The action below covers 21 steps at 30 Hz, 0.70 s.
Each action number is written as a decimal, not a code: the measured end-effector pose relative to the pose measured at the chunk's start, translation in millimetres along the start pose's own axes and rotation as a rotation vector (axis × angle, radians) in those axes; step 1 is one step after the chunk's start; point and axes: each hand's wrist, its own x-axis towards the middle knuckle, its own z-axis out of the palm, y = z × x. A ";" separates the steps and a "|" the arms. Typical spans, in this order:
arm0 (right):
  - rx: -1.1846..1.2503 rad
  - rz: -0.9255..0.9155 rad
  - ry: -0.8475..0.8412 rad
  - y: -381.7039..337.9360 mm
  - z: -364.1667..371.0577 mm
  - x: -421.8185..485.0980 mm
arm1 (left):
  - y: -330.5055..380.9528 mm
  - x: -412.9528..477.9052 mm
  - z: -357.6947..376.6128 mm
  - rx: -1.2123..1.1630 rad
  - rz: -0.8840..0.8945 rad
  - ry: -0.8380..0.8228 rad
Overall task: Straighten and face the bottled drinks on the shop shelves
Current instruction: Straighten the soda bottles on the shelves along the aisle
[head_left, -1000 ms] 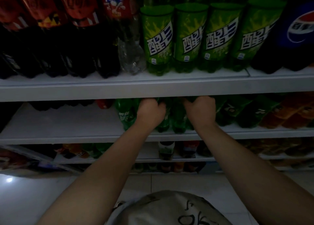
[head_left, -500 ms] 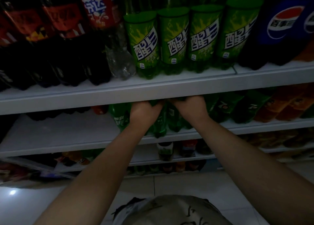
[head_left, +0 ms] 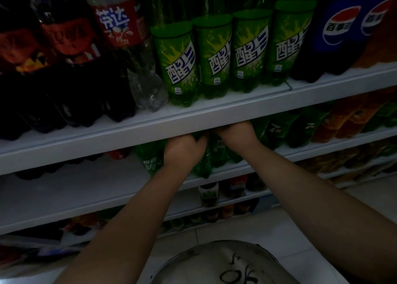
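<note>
Both my hands reach under the upper shelf (head_left: 193, 120) into a row of small green bottles (head_left: 204, 163) on the second shelf (head_left: 236, 170). My left hand (head_left: 182, 150) grips the top of one green bottle. Just to its right, my right hand (head_left: 236, 135) curls round the top of another green bottle (head_left: 219, 152); the shelf edge hides its fingertips. Another green bottle (head_left: 150, 159) stands left of my left hand. On the upper shelf stand several large green bottles (head_left: 212, 54) with labels facing out.
Dark cola bottles (head_left: 64, 69) and a clear bottle with a red label (head_left: 133, 47) fill the upper shelf's left; blue Pepsi bottles (head_left: 339, 36) stand at its right. Green 7-Up bottles (head_left: 305, 131) and orange bottles (head_left: 348, 120) sit right of my hands. Lower shelves hold more drinks (head_left: 214, 193).
The view has tilted and shifted, so the shelves now slant. Both hands have stayed on the green bottles and moved closer together under the shelf edge.
</note>
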 end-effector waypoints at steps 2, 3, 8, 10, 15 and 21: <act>-0.128 -0.045 0.076 2.0 5.3 -2.0 | -3.2 1.1 -1.5 0.012 -0.044 -0.086; -0.154 -0.024 0.080 3.5 5.7 -1.7 | -5.1 1.9 -2.1 0.006 -0.067 -0.111; 0.024 0.054 0.012 2.2 -1.8 0.9 | -5.3 0.2 0.1 -0.110 -0.021 0.047; 0.085 0.046 0.008 0.5 -7.2 -0.4 | -2.0 -2.9 1.1 -0.148 0.047 0.170; 0.081 0.103 -0.091 -1.2 -12.5 -1.6 | -2.5 -4.2 3.6 -0.277 0.000 0.178; -0.130 0.125 -0.117 1.1 -8.4 3.1 | -7.1 5.8 -2.8 -0.098 0.055 0.036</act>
